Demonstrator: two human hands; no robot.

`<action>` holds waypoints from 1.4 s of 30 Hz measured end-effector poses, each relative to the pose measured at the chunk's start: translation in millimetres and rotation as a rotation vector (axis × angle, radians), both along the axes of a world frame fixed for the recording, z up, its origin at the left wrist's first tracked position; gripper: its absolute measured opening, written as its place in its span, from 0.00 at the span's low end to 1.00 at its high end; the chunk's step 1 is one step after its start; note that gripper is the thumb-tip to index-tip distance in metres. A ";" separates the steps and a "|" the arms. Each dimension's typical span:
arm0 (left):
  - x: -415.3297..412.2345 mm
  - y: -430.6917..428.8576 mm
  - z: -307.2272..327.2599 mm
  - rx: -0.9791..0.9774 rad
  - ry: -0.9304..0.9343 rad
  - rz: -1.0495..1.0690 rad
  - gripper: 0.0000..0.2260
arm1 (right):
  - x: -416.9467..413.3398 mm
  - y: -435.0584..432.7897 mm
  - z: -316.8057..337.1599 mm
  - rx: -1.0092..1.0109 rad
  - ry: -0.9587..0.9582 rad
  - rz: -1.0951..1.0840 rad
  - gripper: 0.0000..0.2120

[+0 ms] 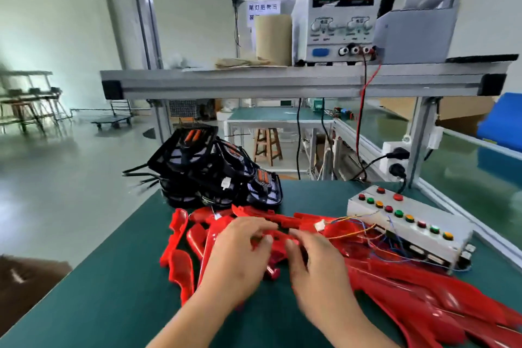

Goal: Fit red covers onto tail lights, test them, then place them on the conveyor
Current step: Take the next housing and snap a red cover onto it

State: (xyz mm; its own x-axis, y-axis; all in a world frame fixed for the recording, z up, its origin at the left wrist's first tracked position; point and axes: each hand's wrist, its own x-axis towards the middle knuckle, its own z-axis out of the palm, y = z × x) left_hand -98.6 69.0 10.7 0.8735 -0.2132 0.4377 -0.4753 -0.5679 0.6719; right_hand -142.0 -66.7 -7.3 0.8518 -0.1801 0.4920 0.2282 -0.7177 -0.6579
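Red cover (278, 247) is held between both hands at the near middle of the green mat (118, 277). The left hand (240, 257) curls its fingers over one end and the right hand (316, 260) curls over the other. Blur hides how firmly either one clamps.

A heap of loose covers (409, 291) lies under and around the grip, spreading mostly to its right. Beyond the fingertips and to the left stand the stacked black tail lights (214, 175), which neither hand touches. To the right of the grip, the button test box (409, 223) trails thin wires to a white connector (319, 226) just past the right fingertips.

The cover looks like a thin moulded plastic shell. It is probably light, stiff and glossy enough to slip, with edges that might crack if twisted. Holding it by the long edges rather than the face seems best, with even pressure as it seats on a light.
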 end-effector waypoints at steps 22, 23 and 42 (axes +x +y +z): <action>218.7 81.1 38.1 -1.183 0.588 0.535 0.21 | 52.0 9.1 -37.1 -0.141 0.176 -0.066 0.12; 219.9 81.7 38.5 -1.204 0.599 0.524 0.20 | 52.4 9.1 -38.1 -0.133 0.164 -0.061 0.12; 72.3 22.1 30.5 -1.331 0.576 0.017 0.08 | 51.6 7.6 -38.1 -0.109 0.214 -0.073 0.16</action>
